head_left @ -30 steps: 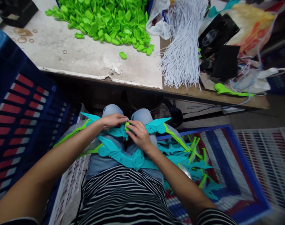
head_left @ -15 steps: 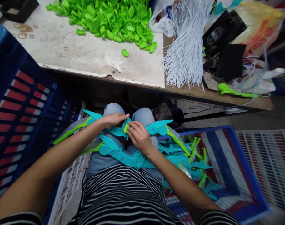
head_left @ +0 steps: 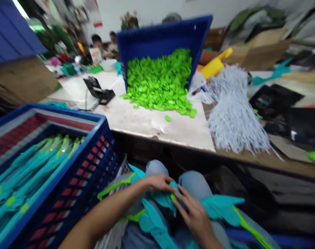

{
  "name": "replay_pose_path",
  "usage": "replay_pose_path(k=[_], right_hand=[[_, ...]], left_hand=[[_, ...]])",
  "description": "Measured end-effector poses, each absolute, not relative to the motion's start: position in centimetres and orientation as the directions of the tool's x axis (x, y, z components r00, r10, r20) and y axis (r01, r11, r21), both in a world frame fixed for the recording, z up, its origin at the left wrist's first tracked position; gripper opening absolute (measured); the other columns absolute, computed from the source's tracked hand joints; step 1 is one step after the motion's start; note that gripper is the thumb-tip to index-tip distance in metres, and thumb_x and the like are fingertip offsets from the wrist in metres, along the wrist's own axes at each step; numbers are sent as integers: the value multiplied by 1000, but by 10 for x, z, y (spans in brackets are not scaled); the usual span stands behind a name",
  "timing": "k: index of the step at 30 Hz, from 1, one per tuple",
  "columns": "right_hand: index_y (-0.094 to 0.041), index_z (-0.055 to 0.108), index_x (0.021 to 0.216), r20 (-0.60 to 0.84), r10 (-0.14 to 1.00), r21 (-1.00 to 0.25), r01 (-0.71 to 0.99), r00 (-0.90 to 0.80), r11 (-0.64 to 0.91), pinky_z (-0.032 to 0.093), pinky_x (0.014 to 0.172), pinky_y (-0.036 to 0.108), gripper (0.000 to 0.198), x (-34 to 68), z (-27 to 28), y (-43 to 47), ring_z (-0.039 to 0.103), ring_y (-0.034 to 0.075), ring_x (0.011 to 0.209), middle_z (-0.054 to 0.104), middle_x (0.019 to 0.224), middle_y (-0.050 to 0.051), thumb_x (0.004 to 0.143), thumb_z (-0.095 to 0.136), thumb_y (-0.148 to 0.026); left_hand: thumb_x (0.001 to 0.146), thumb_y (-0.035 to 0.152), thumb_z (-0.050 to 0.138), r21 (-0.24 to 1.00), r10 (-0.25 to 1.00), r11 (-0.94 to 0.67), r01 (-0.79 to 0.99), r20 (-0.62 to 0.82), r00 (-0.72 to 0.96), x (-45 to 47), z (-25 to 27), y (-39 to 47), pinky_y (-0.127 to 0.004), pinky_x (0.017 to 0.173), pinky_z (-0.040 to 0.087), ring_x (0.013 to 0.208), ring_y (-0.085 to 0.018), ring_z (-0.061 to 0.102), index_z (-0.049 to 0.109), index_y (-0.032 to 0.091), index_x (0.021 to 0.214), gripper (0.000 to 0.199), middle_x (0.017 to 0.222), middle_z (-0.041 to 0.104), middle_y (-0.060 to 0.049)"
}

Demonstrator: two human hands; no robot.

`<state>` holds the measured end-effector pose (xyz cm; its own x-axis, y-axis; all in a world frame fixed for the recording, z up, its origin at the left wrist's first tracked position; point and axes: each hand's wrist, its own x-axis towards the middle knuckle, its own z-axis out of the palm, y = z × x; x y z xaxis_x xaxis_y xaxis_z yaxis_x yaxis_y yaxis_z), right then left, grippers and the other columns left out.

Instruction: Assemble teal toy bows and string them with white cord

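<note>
Across my lap lies a turquoise plastic bow-shaped toy (head_left: 221, 209) with lime-green curved ends. My left hand (head_left: 160, 181) is closed on the middle of it, fingers at an upright turquoise part. My right hand (head_left: 195, 212) presses its fingertips against a small lime-green plastic piece (head_left: 173, 197) set at that middle. Part of this contact is hidden by my fingers. Nearer my body, a second turquoise toy (head_left: 156, 224) of the same kind rests on my thighs, partly covered by my right arm.
A blue crate (head_left: 97, 126) at left holds several finished-looking turquoise toys. On the table (head_left: 136, 128), a tipped blue bin (head_left: 149, 41) spills lime-green pieces (head_left: 160, 86). To its right lie white strings (head_left: 232, 114) and black objects (head_left: 274, 97). People sit far back.
My view has tilted up and swung left, bringing the bin, the left crate's contents and the room into sight. My hands stay together at the toy's middle, the right fingers now straighter.
</note>
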<state>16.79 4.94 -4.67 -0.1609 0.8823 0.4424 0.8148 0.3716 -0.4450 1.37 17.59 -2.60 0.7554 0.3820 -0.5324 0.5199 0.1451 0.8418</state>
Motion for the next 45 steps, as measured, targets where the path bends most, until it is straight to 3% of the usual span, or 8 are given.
replay_pose_path(k=[3, 9, 16, 23, 29, 39, 42, 45], right_hand=[[-25, 67, 94, 294, 954, -581, 784, -49, 219, 57, 74, 35, 28, 173, -62, 58, 69, 25, 90, 70, 108, 9, 87, 49, -45], [-26, 51, 130, -205, 979, -693, 709, -21, -130, 53, 82, 38, 58, 180, -48, 73, 65, 28, 102, 70, 108, 7, 76, 54, -49], [-24, 54, 129, -57, 989, -589, 804, -140, 80, 52, 70, 35, 51, 180, -31, 78, 68, 26, 88, 72, 98, 7, 80, 58, -39], [-19, 68, 93, 517, 852, -361, 882, -82, 303, 48, 81, 38, 20, 198, 28, 213, 58, 23, 89, 68, 91, 9, 89, 49, -23], [-13, 66, 100, 308, 949, -282, 947, -63, 155, 41, 90, 41, 19, 176, 51, 338, 49, 28, 107, 63, 114, 14, 85, 55, -19], [-14, 71, 86, 55, 990, -320, 937, -129, 140, 41, 70, 24, 19, 240, 73, 315, 62, 17, 78, 71, 84, 6, 86, 52, -18], [-16, 73, 87, 8, 989, -334, 932, -145, 139, 42, 71, 22, 15, 257, 69, 296, 62, 15, 78, 71, 84, 4, 82, 60, -21], [-15, 70, 104, 121, 990, -353, 929, -75, 114, 44, 78, 25, 25, 262, 60, 284, 63, 16, 83, 69, 99, 8, 83, 60, -24]], left_hand=[[71, 45, 70, 832, 436, 101, 545, -529, 728, 18, -36, 180, -23, 60, 38, 62, -11, 46, 67, 19, 103, 41, 68, 54, 3], [71, 34, 70, 844, 539, 64, 533, -479, 693, 21, -38, 170, -22, 56, 37, 61, -11, 43, 67, 16, 106, 40, 68, 53, 3], [76, 27, 62, 861, 606, -88, 501, -353, 713, 18, -27, 166, -28, 68, 44, 74, -17, 53, 59, 13, 113, 40, 83, 61, -3], [82, 33, 59, 624, 723, -476, 620, -125, 680, 22, -18, 117, -47, 104, 35, 127, -33, 41, 56, 14, 116, 39, 135, 47, -18], [54, 32, 86, 503, 607, -593, 628, -233, 760, 19, -31, 108, -54, 105, 35, 134, -41, 31, 30, 15, 142, 106, 152, 19, -22], [66, 22, 67, 585, 434, -575, 572, -374, 819, -6, -10, 117, -46, 99, 40, 126, -36, 43, 32, 16, 141, 83, 148, 31, -21], [68, 37, 68, 671, 409, -486, 560, -391, 824, 1, 6, 141, -35, 81, 46, 100, -30, 60, 52, 18, 124, 61, 114, 63, -14], [72, 49, 62, 723, 430, -414, 553, -380, 819, 19, 15, 179, -27, 63, 39, 72, -21, 57, 65, 15, 87, 37, 76, 63, -5]])
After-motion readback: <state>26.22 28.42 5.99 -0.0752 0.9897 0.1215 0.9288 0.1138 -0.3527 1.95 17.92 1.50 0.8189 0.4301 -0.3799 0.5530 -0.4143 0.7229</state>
